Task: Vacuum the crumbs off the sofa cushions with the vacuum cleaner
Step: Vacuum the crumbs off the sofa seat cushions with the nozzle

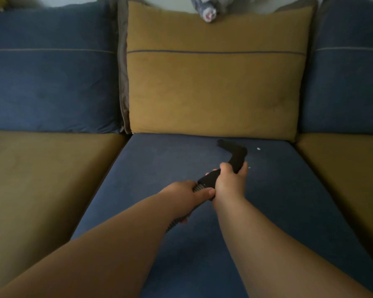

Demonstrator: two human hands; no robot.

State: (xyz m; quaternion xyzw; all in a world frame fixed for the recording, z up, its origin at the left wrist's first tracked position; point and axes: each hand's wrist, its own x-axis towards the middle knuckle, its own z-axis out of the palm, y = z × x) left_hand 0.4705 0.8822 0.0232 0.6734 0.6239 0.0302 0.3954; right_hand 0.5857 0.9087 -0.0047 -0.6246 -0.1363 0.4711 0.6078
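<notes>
Your right hand (229, 183) grips the black nozzle (235, 152); your left hand (186, 193) clasps the ribbed hose (199, 187), likely steadying aim toward the white crumb (258, 148) just right.

Sofa with three seat cushions side by side: blue middle seat cushion (159, 164), mustard left seat cushion (41, 168), mustard right seat cushion (342, 168). Back cushions stand on them: mustard middle back cushion (213, 87), blue left back cushion (47, 82), blue right back cushion (349, 87). On the blue seat, near the back: a white crumb (258, 149), a smaller crumb (249, 167), and the black vacuum nozzle (233, 148) just left of them; contact unclear.
</notes>
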